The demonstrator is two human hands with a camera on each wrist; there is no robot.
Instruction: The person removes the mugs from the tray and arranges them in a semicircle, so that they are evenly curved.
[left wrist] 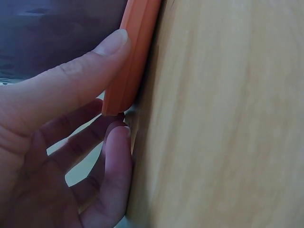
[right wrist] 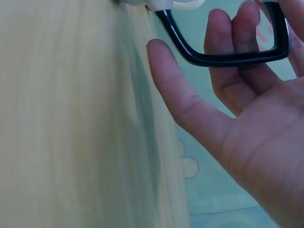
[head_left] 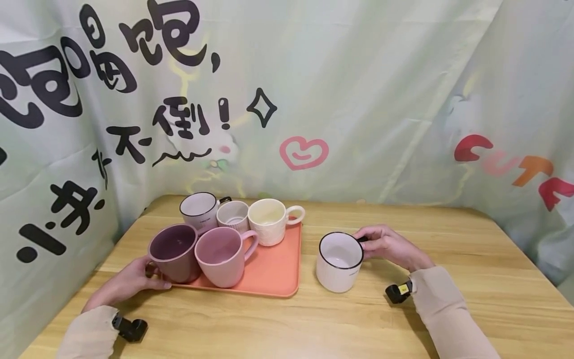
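My left hand (head_left: 125, 281) grips the left end of an orange tray (head_left: 275, 279). In the left wrist view the thumb lies along the tray's rim (left wrist: 140, 47), and the fingers curl in by its corner. My right hand (head_left: 391, 245) holds a white mug with a black rim (head_left: 336, 276) to the right of the tray; in the right wrist view several fingers pass through its black handle (right wrist: 237, 60). Closest to the left hand on the tray is a dark purple mug (head_left: 179, 267), beside a pink mug (head_left: 221, 267).
Along the tray's back stand another white black-rimmed mug (head_left: 199, 212), a small ribbed pale cup (head_left: 234, 217) and a cream mug (head_left: 268, 227). A wooden table (head_left: 233, 329) lies under everything. Printed curtain (head_left: 358, 99) hangs behind and at the sides.
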